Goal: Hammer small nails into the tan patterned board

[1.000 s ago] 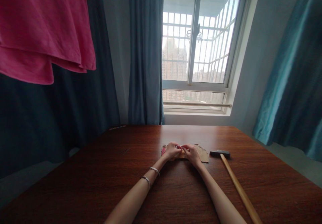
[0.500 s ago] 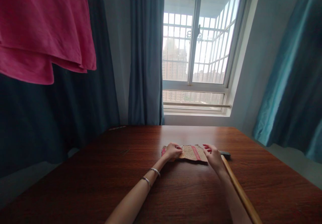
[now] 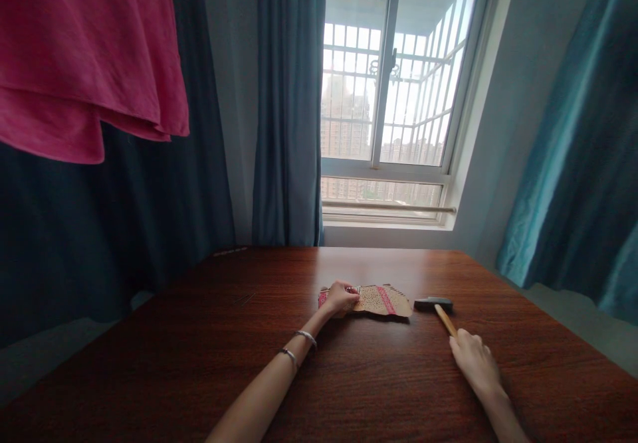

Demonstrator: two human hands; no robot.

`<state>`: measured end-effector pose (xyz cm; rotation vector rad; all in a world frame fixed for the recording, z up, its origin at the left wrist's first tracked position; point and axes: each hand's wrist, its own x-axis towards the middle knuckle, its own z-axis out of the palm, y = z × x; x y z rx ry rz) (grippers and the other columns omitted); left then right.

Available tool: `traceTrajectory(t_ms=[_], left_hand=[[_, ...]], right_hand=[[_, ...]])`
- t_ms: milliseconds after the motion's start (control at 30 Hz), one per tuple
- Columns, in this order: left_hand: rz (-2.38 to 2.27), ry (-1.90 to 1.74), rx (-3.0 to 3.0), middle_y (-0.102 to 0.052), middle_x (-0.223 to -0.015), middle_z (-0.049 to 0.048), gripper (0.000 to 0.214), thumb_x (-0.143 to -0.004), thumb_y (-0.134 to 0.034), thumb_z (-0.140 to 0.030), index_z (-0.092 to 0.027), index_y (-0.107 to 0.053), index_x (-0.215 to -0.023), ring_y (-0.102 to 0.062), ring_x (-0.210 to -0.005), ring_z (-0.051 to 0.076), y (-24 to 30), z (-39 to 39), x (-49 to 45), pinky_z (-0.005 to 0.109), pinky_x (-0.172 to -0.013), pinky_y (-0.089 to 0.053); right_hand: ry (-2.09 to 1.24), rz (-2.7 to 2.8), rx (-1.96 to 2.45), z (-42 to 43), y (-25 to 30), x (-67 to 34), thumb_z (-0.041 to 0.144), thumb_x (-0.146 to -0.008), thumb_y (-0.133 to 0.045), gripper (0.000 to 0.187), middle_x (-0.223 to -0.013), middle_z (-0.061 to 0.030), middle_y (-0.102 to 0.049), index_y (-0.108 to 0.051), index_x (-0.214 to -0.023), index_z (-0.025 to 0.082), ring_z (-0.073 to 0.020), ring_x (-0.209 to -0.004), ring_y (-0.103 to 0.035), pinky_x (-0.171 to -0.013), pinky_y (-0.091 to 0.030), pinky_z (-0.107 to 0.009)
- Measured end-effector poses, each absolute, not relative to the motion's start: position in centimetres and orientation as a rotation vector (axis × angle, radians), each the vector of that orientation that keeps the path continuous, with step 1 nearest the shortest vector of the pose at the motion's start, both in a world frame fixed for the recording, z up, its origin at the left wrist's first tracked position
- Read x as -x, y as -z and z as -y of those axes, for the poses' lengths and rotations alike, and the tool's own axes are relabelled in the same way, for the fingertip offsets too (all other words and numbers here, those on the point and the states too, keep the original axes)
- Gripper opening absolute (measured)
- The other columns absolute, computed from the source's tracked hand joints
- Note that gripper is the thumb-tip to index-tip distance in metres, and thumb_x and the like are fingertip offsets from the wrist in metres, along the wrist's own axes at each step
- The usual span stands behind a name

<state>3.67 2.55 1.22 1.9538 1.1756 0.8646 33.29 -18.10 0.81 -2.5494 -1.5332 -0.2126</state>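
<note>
A piece of tan cardboard (image 3: 376, 299), with pink bands, dark specks and a ragged front edge, lies on the brown wooden table (image 3: 319, 390). My left hand (image 3: 339, 298) rests over its left part, thumb and fingers pinched together; whatever is between the fingertips is hidden or too small to name. To the right of the cardboard is a hammer (image 3: 445, 320) with a dark metal head and a pale wooden handle. My right hand (image 3: 476, 361) is closed around that handle, and the head is just beyond the cardboard's right end, apart from it.
A few thin dark slivers (image 3: 244, 299) lie on the table to the left. Blue curtains (image 3: 288, 131) and a barred window (image 3: 383, 117) stand behind the table. A pink cloth (image 3: 94, 64) hangs at the upper left.
My right hand has left the cardboard's right end, moved back and right, and taken hold of the hammer's handle. My left hand stays in place over the cardboard.
</note>
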Motion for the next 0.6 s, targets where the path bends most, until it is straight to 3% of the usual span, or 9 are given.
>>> traceTrajectory(t_ms=[167, 300, 400, 467, 600], left_hand=[[-1.193, -0.850, -1.935, -0.063, -0.058, -0.0012, 0.021, -0.060, -0.061, -0.025, -0.012, -0.074, -0.070, -0.052, -0.054, 0.010, -1.5, -2.2, -3.7, 0.018, -0.050, -0.033], [-1.194, -0.854, -1.945, -0.062, -0.058, -0.0013, 0.020, -0.060, -0.061, -0.025, -0.012, -0.073, -0.069, -0.052, -0.054, 0.010, -1.5, -2.2, -3.8, 0.018, -0.051, -0.033], [-1.201, -0.858, -1.958, -0.063, -0.059, -0.0010, 0.020, -0.060, -0.062, -0.025, -0.012, -0.074, -0.070, -0.053, -0.056, 0.011, -1.2, -2.4, -3.8, 0.018, -0.051, -0.034], [-1.199, -0.860, -1.971, -0.064, -0.059, -0.0008, 0.020, -0.061, -0.062, -0.026, -0.013, -0.074, -0.070, -0.053, -0.056, 0.011, -1.0, -2.5, -3.7, 0.018, -0.051, -0.034], [-1.194, -0.857, -1.982, -0.064, -0.060, -0.0007, 0.021, -0.061, -0.062, -0.028, -0.012, -0.073, -0.070, -0.053, -0.057, 0.011, -1.0, -2.6, -3.7, 0.019, -0.053, -0.034]], right_hand=[[0.212, 1.484, 2.469, 18.2, -1.6, -33.1, 0.028, -0.092, -0.031, 0.031, -0.085, -0.0166, -0.064, -0.058, -0.092, 0.013, -0.0271, -0.074, -0.067, -0.066, -0.048, -0.034], [-0.045, 1.278, 2.155, 17.1, -3.2, -31.5, 0.034, -0.089, -0.035, 0.029, -0.087, -0.0157, -0.062, -0.055, -0.097, 0.015, -0.0264, -0.076, -0.065, -0.063, -0.047, -0.033], [-0.327, 1.196, 1.917, 15.7, -4.8, -29.2, 0.038, -0.088, -0.035, 0.027, -0.078, -0.0079, -0.062, -0.052, -0.096, 0.018, -0.0173, -0.060, -0.060, -0.051, -0.044, -0.026], [-0.809, 1.088, 1.647, 14.9, -5.9, -27.4, 0.039, -0.087, -0.037, 0.024, -0.071, -0.0009, -0.057, -0.048, -0.096, 0.020, -0.0101, -0.044, -0.047, -0.039, -0.035, -0.021], [-1.372, 0.998, 1.280, 14.0, -7.9, -24.0, 0.039, -0.080, -0.055, 0.022, -0.063, 0.0058, -0.049, -0.047, -0.090, 0.021, -0.0031, -0.037, -0.036, -0.036, -0.024, -0.014]])
